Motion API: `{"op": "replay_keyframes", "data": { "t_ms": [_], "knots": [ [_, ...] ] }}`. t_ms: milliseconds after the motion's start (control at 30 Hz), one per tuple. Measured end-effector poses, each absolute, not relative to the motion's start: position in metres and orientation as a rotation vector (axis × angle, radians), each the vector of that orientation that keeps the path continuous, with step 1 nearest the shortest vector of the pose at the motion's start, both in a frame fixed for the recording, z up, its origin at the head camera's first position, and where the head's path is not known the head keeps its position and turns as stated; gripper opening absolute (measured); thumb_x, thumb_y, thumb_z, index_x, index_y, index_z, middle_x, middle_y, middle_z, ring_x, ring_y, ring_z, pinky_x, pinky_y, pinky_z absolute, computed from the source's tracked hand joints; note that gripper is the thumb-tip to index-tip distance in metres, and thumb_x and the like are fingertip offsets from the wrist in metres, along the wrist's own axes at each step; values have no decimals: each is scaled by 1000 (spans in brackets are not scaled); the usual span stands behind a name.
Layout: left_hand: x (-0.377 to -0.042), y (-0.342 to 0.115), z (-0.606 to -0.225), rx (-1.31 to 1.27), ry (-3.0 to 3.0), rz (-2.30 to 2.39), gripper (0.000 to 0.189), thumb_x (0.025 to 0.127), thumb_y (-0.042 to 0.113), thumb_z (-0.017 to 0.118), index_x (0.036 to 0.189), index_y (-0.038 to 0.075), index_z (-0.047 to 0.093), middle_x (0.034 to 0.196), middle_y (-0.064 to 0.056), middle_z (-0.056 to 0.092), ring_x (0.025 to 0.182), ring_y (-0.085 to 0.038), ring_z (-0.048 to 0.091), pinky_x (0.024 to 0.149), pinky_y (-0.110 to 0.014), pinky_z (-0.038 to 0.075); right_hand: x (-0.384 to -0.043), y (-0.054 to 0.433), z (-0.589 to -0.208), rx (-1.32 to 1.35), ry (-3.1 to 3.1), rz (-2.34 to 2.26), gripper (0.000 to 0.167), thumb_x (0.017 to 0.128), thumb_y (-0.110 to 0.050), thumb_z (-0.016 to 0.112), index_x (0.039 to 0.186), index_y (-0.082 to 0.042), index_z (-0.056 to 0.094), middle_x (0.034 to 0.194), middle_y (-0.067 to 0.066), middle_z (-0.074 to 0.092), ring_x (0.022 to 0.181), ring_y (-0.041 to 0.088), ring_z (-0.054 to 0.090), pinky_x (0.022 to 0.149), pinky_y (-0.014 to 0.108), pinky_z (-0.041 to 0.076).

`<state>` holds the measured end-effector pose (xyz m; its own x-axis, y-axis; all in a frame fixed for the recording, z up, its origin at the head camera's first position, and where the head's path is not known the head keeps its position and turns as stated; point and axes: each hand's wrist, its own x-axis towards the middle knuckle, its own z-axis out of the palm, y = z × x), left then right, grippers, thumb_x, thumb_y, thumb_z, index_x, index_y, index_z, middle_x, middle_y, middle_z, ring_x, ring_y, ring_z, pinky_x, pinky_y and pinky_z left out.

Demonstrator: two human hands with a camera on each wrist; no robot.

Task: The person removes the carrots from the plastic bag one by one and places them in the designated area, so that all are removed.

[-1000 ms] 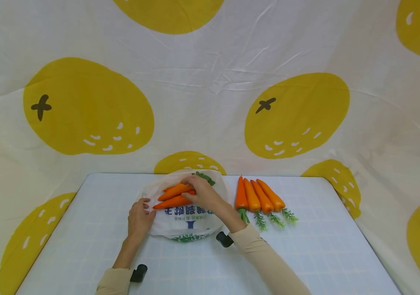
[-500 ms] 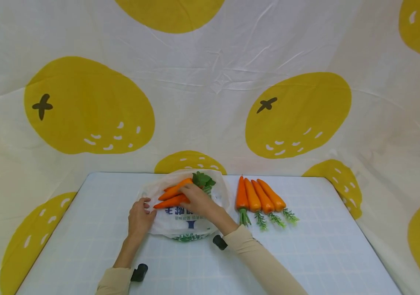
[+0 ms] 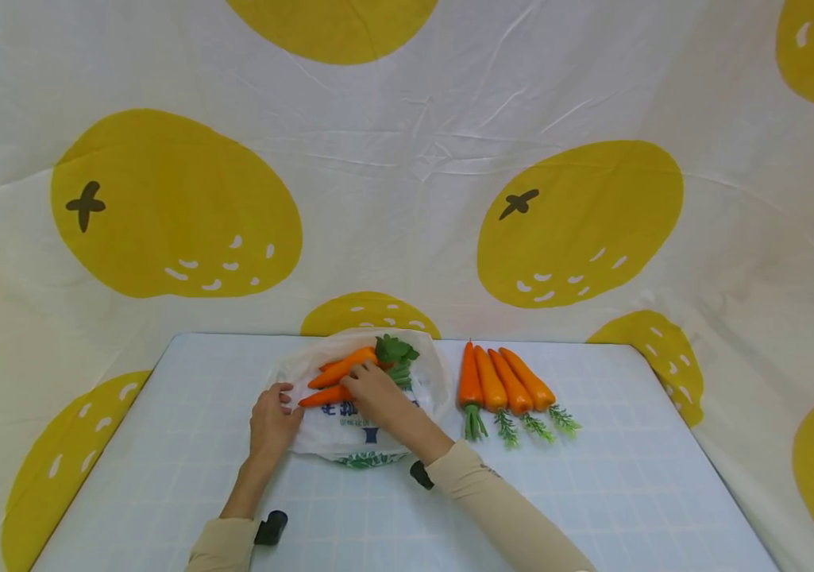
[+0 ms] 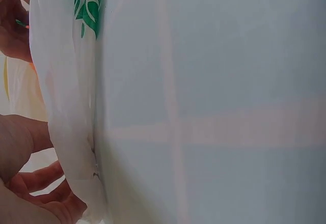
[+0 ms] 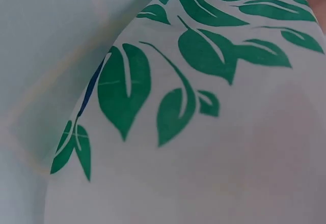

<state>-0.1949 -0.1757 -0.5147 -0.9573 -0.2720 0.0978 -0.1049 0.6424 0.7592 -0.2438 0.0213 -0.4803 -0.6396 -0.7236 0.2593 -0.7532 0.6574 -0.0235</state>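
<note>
One white printed plastic bag [image 3: 321, 438], carrots [image 3: 341, 370] lying inside its rim; left hand [image 3: 272, 423] at its left edge, presumably steadying, right hand [image 3: 378, 395] over the lower carrot [image 3: 324, 396], presumably settling it; both hands' fingers bent, pinch unclear.

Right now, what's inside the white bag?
Orange carrots and leafy green tops show inside the bag. The right hand covers part of them; anything underneath is hidden.

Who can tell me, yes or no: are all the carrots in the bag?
No, four carrots lie on the table to the right of the bag.
</note>
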Motion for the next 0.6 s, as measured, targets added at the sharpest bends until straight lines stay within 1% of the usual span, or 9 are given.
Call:
{"op": "replay_keyframes", "data": {
  "t_ms": [167, 300, 400, 500, 600],
  "knots": [
    [-195, -176, -516, 306, -2656, -1210, 36, 90, -2, 67, 124, -10, 59, 103, -27, 61, 91, -41, 65, 85, -55, 53, -240, 19, -481, 1173, -2644, -13, 12, 99, -12, 68, 112, -13, 70, 105, 2, 65, 96, 18, 58, 87, 22, 48],
    [-196, -178, -516, 287, -2614, -1196, 30, 91, -1, 66, 119, -11, 61, 100, -27, 63, 90, -41, 66, 84, -56, 53, -236, 20, -481, 1173, -2651, -83, 16, 99, -12, 69, 115, -14, 67, 107, 2, 66, 96, 17, 58, 86, 23, 48],
    [-200, -177, -512, 273, -2567, -1174, 26, 91, 0, 68, 114, -10, 63, 100, -28, 64, 89, -42, 65, 83, -56, 53, -234, 20, -480, 1187, -2625, -113, 17, 98, -11, 70, 114, -14, 68, 107, 1, 66, 96, 17, 59, 86, 23, 48],
    [-204, -174, -502, 269, -2563, -1162, 27, 91, 0, 70, 115, -10, 61, 102, -28, 63, 91, -42, 64, 84, -56, 52, -232, 20, -479, 1203, -2606, -162, 14, 98, -13, 70, 112, -15, 72, 106, 1, 66, 94, 17, 59, 83, 22, 48],
    [-209, -172, -494, 262, -2592, -1145, 32, 91, 0, 71, 119, -10, 59, 107, -30, 61, 93, -43, 63, 86, -55, 52, -230, 19, -477, 1206, -2591, -189, 12, 98, -16, 70, 110, -16, 74, 104, 1, 66, 92, 16, 59, 81, 21, 48]
  ]
}}
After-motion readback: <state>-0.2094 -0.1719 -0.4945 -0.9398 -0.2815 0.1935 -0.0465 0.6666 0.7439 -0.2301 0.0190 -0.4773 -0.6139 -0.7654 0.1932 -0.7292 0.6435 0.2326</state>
